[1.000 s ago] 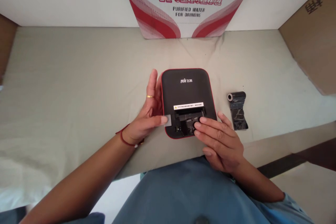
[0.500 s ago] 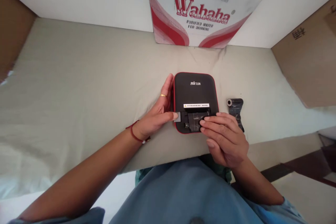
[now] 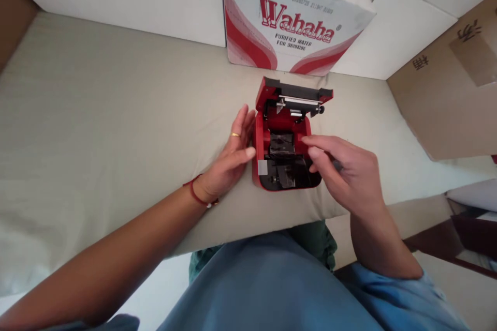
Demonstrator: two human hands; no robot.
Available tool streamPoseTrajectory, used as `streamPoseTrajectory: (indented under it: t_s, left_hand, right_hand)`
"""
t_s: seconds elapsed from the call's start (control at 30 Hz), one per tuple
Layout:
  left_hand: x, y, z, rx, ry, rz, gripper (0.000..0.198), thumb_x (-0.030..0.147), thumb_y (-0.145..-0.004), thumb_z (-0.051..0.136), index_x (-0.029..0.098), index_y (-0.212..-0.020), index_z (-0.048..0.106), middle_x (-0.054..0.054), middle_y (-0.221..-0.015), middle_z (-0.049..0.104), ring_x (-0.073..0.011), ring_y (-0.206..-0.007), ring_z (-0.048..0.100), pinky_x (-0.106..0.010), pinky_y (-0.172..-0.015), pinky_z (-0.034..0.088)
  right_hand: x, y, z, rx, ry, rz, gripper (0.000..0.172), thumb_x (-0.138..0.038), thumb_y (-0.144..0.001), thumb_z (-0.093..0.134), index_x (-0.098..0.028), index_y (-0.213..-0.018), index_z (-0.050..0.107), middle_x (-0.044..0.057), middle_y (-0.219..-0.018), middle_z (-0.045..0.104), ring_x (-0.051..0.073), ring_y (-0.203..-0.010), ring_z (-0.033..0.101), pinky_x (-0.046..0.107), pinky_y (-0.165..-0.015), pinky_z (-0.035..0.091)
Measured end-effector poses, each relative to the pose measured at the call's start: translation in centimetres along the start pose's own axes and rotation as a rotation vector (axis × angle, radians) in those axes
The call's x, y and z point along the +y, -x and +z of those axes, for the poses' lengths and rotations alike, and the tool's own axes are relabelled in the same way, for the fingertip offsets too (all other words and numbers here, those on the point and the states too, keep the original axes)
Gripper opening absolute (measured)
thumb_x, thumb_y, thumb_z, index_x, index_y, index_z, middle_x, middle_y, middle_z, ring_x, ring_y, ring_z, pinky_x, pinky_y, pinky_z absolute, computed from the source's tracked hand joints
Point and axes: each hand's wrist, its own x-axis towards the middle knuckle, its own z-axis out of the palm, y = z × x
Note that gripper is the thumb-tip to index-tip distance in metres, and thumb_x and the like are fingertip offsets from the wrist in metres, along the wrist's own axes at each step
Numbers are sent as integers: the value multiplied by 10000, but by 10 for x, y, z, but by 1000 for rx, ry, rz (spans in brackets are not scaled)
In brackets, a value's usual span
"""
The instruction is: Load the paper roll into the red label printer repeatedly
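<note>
A red and black label printer (image 3: pixel 261 139) stands on the pale cloth with its lid (image 3: pixel 301 90) tilted up at the back. Inside the red bay lies a roll of dark, shiny film (image 3: pixel 281 144). A strip of the film crosses the black front panel, near a grey button (image 3: pixel 263 167). My left hand (image 3: pixel 229 160) rests along the printer's left side, fingers stretched out and thumb by the edge. Over the right rim hovers my right hand (image 3: pixel 347 170), its index finger and thumb a little apart with nothing visible between them.
Behind the printer a white and red water carton (image 3: pixel 298 26) leans by the white wall (image 3: pixel 135 0). A brown cardboard box (image 3: pixel 438 93) stands at the right. The small roll on the cloth is mostly hidden behind my right hand.
The printer's lid has swung up, exposing the roll inside. My left thumb has come off the grey button, and my right hand has lifted from the front to the right rim.
</note>
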Motion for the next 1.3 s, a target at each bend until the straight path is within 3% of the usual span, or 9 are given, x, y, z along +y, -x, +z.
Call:
streamPoseTrajectory:
  t_s: [0.07, 0.17, 0.23, 0.3, 0.53, 0.73, 0.93, 1.07, 1.3]
  left_hand:
    - [-2, -4, 0, 191, 14, 35, 636, 531, -994, 895, 435, -1583, 675, -18, -1823, 600, -323, -1778, 490, -534, -1476, 432]
    - [-3, -9, 4, 491, -36, 106, 252, 373, -975, 840, 309, -1194, 733, -45, -1324, 801, -215, -1187, 792, -353, -1016, 680]
    - [0, -9, 9, 597, -107, 132, 111, 252, -926, 777, 265, -990, 689, -16, -1030, 768, -147, -811, 679, -261, -699, 569]
    - [3, -8, 13, 579, -205, 127, 103, 168, -857, 710, 245, -838, 644, -3, -865, 716, -131, -674, 543, -262, -591, 427]
    - [13, -6, 16, 451, -361, 107, 166, 141, -752, 631, 243, -634, 574, -10, -725, 652, -172, -722, 569, -334, -717, 435]
    - [14, -9, 15, 426, -383, 85, 139, 151, -731, 615, 249, -635, 592, -3, -705, 636, -177, -701, 538, -343, -707, 411]
    - [15, -9, 14, 420, -389, 63, 152, 152, -725, 624, 251, -621, 578, -3, -698, 630, -178, -696, 516, -336, -691, 391]
    - [13, -8, 12, 417, -369, 51, 143, 154, -719, 635, 248, -622, 586, -3, -702, 635, -174, -700, 520, -330, -689, 399]
    - [9, -11, 7, 454, -282, 21, 92, 214, -820, 736, 249, -819, 651, 6, -788, 649, -144, -629, 474, -307, -578, 339]
  right_hand:
    - [-2, -24, 1, -191, 204, 59, 292, -300, -1194, 615, -268, -1265, 896, 63, -1264, 947, 269, -1066, 904, 376, -858, 685]
    - [-11, -56, 11, -470, 500, 140, 334, -204, -1157, 589, -262, -1295, 887, 84, -1401, 917, 302, -1058, 887, 376, -714, 587]
    - [-19, -70, 16, -590, 607, 166, 352, -181, -1137, 609, -260, -1364, 866, 118, -1430, 902, 335, -1051, 883, 391, -689, 542]
    - [-25, -80, 20, -666, 664, 167, 358, -190, -1120, 644, -251, -1408, 847, 161, -1391, 901, 375, -1050, 881, 408, -701, 526]
    - [-26, -94, 28, -715, 650, 194, 331, -126, -1085, 615, -200, -1290, 864, 191, -1267, 908, 393, -1104, 860, 413, -765, 540]
    - [-15, -82, 24, -591, 525, 139, 317, -168, -1016, 725, -203, -1321, 805, 161, -1278, 896, 335, -993, 839, 384, -729, 521]
    - [6, -27, -62, -460, -89, 65, 266, -459, -1134, 762, -329, -1359, 819, 22, -1037, 893, 224, -741, 786, 350, -613, 566]
    - [51, 8, -111, -334, -253, 209, 378, -593, -1067, 875, -407, -1395, 846, 53, -1047, 910, 247, -750, 811, 362, -543, 578]
    - [92, 11, -28, -456, -228, 462, 428, -571, -971, 828, -225, -1223, 856, -15, -749, 740, 195, -617, 628, 338, -581, 511]
